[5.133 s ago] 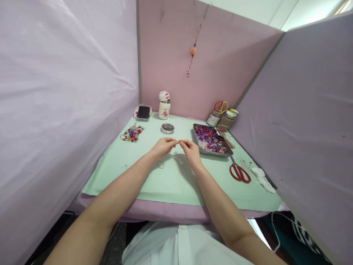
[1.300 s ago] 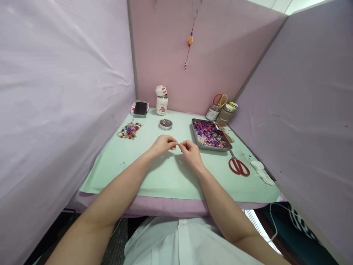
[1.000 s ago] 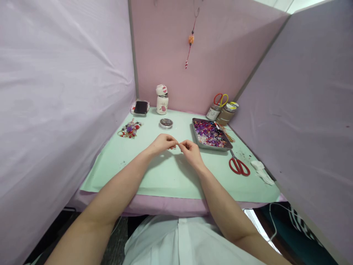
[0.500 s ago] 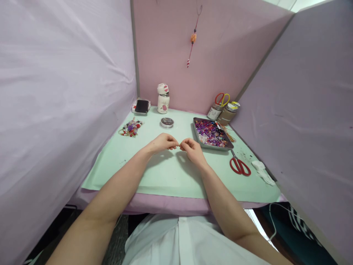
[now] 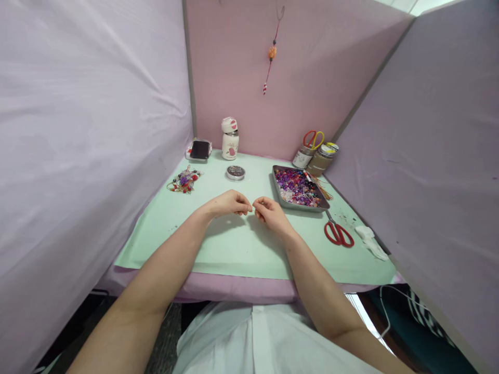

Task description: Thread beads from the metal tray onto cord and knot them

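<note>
Bare left hand and bare right hand are facing each other, fingers bent (can't tell how closed, or on what); rectangular grey metal tray of multicoloured beads is sitting beside right hand.

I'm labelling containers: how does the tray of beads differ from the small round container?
The tray is rectangular; the round container is circular. The tray is larger than the round container. The tray holds purple, red and pale beads; the round container's top looks dark and speckled. Both rest on the green mat.
</note>
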Tool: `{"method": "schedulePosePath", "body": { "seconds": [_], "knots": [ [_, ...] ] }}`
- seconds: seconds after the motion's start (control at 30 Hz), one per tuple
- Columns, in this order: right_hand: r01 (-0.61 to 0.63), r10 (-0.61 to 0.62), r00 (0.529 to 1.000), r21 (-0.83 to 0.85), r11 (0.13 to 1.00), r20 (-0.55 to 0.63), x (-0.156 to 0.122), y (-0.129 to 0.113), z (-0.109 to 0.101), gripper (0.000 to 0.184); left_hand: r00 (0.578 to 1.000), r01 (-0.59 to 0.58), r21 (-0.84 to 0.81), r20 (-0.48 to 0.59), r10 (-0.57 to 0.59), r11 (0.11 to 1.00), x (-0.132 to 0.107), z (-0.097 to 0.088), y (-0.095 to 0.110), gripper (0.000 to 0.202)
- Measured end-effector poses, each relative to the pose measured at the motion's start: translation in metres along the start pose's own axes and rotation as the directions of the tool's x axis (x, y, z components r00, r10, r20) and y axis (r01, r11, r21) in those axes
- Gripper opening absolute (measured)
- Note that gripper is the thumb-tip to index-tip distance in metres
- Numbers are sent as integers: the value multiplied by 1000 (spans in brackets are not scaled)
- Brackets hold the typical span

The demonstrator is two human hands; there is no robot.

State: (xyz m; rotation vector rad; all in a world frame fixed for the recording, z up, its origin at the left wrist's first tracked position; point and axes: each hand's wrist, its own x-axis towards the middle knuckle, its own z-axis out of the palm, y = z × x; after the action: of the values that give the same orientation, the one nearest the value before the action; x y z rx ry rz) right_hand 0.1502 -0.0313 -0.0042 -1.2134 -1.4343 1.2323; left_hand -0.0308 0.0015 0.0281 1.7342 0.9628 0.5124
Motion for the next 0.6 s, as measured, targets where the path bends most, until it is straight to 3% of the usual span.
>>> {"method": "schedulePosePath", "body": {
  "seconds": [0.13,0.23,0.33,0.43,0.6],
  "knots": [
    [7,-8,1000,24,1000,14,0,2,2,30,998,13,-71,-64,-17,997,1,0,0,22],
    [93,-92,994,29,995,-51,0,1,4,31,988,54,-125,-140,-72,991,4,0,-1,24],
    [258,-281,944,-143,956,-171,0,1,5,24,978,64,-190,-181,-99,980,6,0,-4,22],
    [353,-431,886,-349,868,-174,-1,1,5,17,977,57,-250,-184,-105,967,8,-1,-6,20],
    [377,-472,876,-464,802,-103,-3,3,5,11,975,50,-335,-187,-118,941,11,-1,-8,19]
  ]
}}
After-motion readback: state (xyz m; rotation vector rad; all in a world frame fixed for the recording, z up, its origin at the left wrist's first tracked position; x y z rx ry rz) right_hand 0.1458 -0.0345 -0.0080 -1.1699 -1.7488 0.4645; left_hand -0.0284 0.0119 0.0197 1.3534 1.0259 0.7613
